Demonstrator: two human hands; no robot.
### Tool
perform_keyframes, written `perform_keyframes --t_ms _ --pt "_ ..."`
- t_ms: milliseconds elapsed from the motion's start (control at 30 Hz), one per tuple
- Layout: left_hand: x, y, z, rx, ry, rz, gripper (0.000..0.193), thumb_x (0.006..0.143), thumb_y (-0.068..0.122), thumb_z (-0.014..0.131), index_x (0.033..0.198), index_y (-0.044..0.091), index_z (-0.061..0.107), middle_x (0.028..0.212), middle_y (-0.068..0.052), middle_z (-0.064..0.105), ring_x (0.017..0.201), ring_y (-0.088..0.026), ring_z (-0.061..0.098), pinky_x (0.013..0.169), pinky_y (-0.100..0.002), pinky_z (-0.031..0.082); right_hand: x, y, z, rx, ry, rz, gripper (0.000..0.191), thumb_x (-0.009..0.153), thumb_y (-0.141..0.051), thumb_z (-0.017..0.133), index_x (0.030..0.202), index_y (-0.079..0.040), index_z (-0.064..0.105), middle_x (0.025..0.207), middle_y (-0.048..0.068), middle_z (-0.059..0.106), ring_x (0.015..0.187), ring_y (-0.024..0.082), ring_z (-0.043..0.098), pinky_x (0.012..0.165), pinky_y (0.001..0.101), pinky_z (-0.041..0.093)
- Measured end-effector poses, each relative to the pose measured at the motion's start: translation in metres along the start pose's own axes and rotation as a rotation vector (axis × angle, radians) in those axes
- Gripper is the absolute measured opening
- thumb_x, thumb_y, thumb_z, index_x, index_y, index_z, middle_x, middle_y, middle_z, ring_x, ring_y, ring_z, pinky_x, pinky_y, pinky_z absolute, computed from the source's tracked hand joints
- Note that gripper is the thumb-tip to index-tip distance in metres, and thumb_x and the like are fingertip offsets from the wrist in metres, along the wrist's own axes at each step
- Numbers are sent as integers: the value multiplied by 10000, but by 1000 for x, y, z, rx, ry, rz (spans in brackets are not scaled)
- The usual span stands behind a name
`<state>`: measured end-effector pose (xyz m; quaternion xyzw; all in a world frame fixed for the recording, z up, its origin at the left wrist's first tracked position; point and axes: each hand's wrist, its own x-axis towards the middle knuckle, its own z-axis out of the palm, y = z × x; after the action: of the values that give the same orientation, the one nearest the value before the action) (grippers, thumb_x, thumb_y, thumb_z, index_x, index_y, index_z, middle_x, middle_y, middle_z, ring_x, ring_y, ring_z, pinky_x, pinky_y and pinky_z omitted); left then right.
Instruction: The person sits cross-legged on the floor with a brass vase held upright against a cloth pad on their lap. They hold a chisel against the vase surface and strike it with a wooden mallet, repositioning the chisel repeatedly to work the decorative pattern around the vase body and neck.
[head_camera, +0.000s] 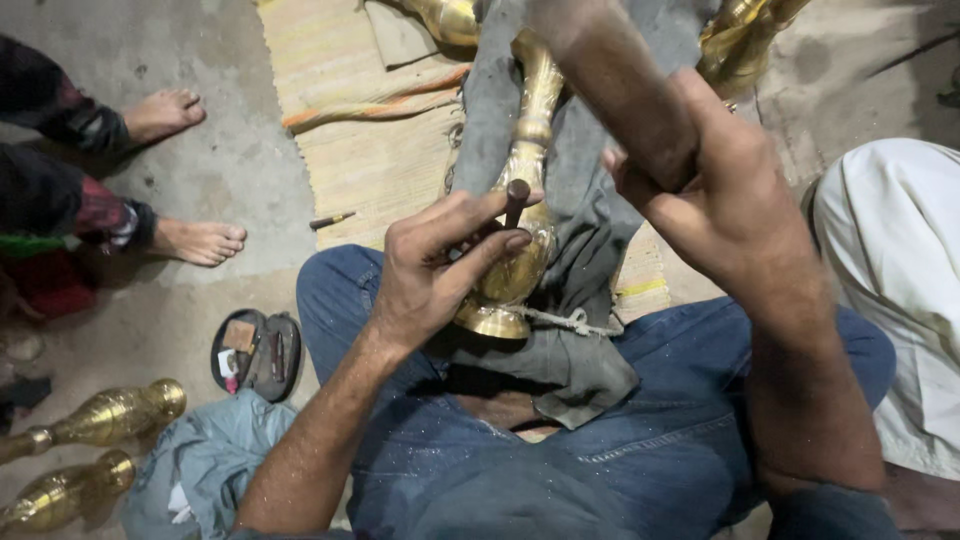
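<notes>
Left hand (440, 270) pinches short dark punch (516, 200) between thumb and fingers, tip on belly of brass vase (520, 250) lying on grey cloth (580, 200) across lap. Vase long axis runs away from person, base nearest. Right hand (700, 200) raised above punch, closed round dark handle (610, 90), blurred. Left hand nearer vase. Count: one vase in work, two (100, 415) on floor left, more brass at top edge, number unclear.

Left of the hands: bare mat (350, 170) open; brass vases (735, 40) crowd ahead, white-clothed knee (890, 260) blocks right, tool case (257, 352) near-left
</notes>
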<state>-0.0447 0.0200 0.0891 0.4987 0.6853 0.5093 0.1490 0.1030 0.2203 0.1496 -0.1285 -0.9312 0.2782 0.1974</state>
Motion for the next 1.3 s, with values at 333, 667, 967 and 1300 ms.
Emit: perform_keyframes --t_ms 333,667,967,1300 --pt "-6 -12 3 -37 -5 -109 364 935 67 798 1290 38 725 1018 -96 749 907 -174 716 793 -297 580 -3 12 10 -333 75 -161 314 856 -14 780 1107 -26 592 949 135 627 900 332 632 801 474 486" --pt "-32 -43 16 -550 449 -158 314 1051 115 681 1331 -21 641 994 -77 748 917 -156 749 866 -296 626 -64 5 48 -57 -12 -313 410 703 -58 738 1104 -115 681 980 80 690 829 262 665 669 409 524" --pt "-53 -68 34 -675 477 -399 341 1005 139 698 1309 -10 661 934 -49 718 826 -123 720 699 -236 578 -95 -9 109 -446 32 -590 387 867 -211 636 1226 -93 719 943 -23 646 821 162 614 722 304 500" --pt "-33 -48 24 -551 352 -253 310 995 71 719 1291 -13 682 1036 -74 752 901 -123 737 797 -263 617 -85 -18 95 -277 -68 -414 416 779 -95 733 1193 -119 713 932 15 703 833 187 684 731 363 536"
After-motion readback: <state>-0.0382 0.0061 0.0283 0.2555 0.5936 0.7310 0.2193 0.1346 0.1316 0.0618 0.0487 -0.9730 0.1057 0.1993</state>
